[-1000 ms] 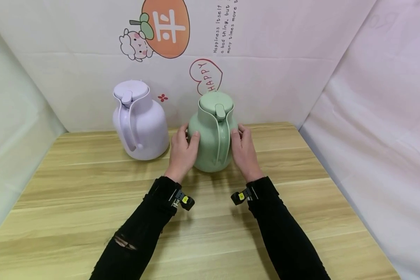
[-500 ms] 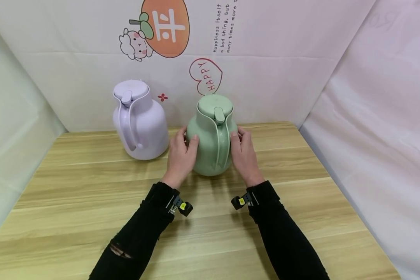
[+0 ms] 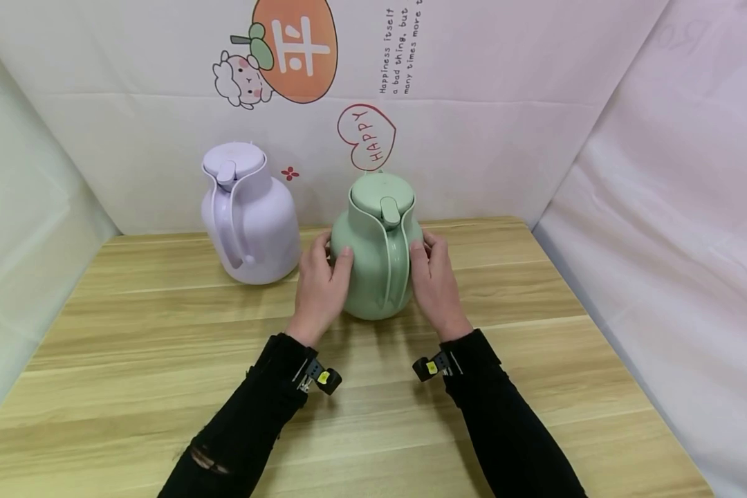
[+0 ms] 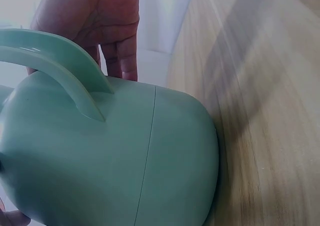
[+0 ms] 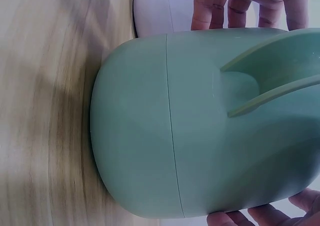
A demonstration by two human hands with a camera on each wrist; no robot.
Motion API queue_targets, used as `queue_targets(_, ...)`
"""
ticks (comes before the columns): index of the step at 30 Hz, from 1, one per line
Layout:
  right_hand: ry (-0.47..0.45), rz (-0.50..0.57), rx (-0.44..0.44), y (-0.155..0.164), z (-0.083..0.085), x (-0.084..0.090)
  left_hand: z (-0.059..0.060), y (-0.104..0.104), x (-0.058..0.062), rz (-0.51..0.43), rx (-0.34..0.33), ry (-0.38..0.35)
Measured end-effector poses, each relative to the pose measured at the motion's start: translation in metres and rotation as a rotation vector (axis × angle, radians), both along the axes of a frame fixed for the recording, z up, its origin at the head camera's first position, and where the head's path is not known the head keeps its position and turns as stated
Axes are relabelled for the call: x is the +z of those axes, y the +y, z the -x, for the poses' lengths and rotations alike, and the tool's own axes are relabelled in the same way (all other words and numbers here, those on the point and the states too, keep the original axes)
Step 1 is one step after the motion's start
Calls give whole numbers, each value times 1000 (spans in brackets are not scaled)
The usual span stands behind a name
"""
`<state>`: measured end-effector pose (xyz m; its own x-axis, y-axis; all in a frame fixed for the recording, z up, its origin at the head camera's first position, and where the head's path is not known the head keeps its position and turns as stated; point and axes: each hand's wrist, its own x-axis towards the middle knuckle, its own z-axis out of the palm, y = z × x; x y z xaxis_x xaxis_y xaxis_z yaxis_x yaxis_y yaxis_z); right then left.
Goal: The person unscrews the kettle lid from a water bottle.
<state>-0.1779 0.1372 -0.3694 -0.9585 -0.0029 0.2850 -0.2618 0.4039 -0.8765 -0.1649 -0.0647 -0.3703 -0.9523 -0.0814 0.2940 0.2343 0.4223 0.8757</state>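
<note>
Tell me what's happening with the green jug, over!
Left hand and right hand grip green jug by its sides. Jug upright on table. Purple jug stands close at left.

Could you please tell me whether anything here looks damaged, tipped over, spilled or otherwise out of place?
Only one thing: the black left sleeve has a small tear on the forearm. Otherwise, the pale green plastic jug stands upright between the left hand and right hand, the lilac plastic jug is upright, both lids are on, and nothing is spilled.
</note>
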Motion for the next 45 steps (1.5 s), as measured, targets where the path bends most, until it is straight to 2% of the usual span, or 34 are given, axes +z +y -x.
queue_targets(12, 13, -5, 6, -1, -8, -1, -8, 0, -1, 10, 2, 11)
queue_targets(19, 30, -17, 2, -1, -10, -1, -13, 0, 0, 20, 9, -35)
queue_targets(37, 35, -16, -3, -3, -16, -1, -20, 1, -1, 26, 14, -26)
queue_targets(45, 30, -13, 0, -1, -21, -1, -23, 1, -1, 25, 8, 10)
